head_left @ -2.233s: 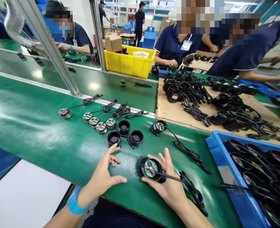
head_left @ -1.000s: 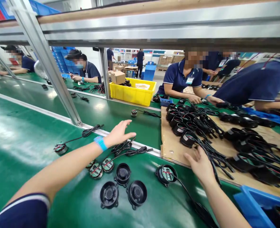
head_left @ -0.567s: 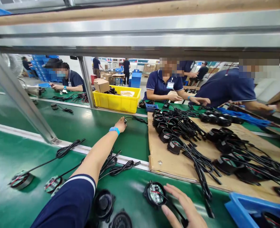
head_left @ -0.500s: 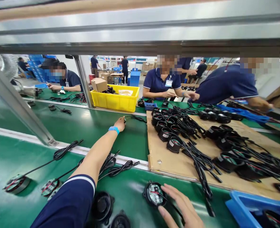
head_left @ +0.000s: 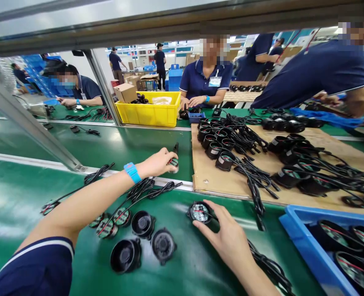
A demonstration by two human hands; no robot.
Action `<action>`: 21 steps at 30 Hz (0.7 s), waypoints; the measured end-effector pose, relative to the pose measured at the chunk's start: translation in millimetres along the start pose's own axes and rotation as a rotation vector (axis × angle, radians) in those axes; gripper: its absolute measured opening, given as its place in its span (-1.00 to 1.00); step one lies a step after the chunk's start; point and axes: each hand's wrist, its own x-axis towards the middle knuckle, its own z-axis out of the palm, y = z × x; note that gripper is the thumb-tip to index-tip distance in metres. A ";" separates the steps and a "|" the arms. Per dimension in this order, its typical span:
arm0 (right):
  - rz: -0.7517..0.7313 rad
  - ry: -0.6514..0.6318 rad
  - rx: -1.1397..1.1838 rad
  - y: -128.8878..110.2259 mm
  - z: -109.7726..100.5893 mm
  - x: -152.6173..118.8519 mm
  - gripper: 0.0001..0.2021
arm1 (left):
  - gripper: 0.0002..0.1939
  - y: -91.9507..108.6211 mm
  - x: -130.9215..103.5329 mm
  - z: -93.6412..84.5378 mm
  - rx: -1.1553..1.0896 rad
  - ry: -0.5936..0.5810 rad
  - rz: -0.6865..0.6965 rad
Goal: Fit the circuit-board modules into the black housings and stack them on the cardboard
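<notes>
The left hand (head_left: 158,163) reaches out in front and has its thumb and fingers closed around a small round motor (head_left: 173,163) with a green board in it. The motor is up by the pale rail (head_left: 186,186), and a bit of black cable (head_left: 176,147) sticks up behind it. A blue wristband (head_left: 132,172) is on that arm.

The right hand (head_left: 226,232) is partly open. Its thumb and fingers go around the sides of a black round case (head_left: 198,212) with a green board and a red wire inside. The case is on the green table (head_left: 200,267); I can't quite tell if the hand grips it or only touches it.

Three black cups (head_left: 143,224) sit close together on the table, between the two arms. Just left of them is a bunch of round motors (head_left: 107,228), and their black cords (head_left: 141,188) are folded up by the rail.

On the right is a blue bin (head_left: 309,246) with more black cases in it. Behind it, a cardboard sheet (head_left: 212,184) has rows of cases with cables (head_left: 225,160) on it. Across the table, a co-worker (head_left: 205,82) stands near a yellow bin (head_left: 147,115).
</notes>
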 end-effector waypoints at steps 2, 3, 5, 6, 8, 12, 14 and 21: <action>0.000 -0.082 0.004 1.7 -7.1 -2.9 -0.45 | -0.51 22.9 -39.3 -2.0 -0.001 -0.062 0.083; -0.008 -0.136 0.003 2.1 -12.2 -5.6 -0.45 | -0.51 32.1 -56.5 -1.1 0.008 -0.091 0.117; -0.052 -0.239 -0.005 0.1 -24.3 -12.9 -0.47 | -0.49 45.5 -84.6 4.4 0.042 -0.134 0.166; -0.093 -0.271 -0.007 -3.1 -30.6 -16.9 -0.46 | -0.48 49.9 -95.5 8.6 0.062 -0.146 0.176; -0.196 -0.277 -0.001 -14.2 -41.3 -24.2 -0.42 | -0.48 55.2 -111.9 18.3 0.088 -0.161 0.176; -0.327 -0.220 0.000 -45.1 -46.8 -25.7 -0.53 | -0.49 60.0 -132.4 32.1 0.095 -0.164 0.171; -0.349 -0.233 -0.053 -55.6 -40.6 -14.8 -0.64 | -0.45 61.7 -141.9 30.6 0.100 -0.156 0.176; -0.488 -0.363 -0.136 -72.3 -2.0 46.0 -0.42 | -0.47 90.9 -218.4 25.5 -0.124 0.305 0.091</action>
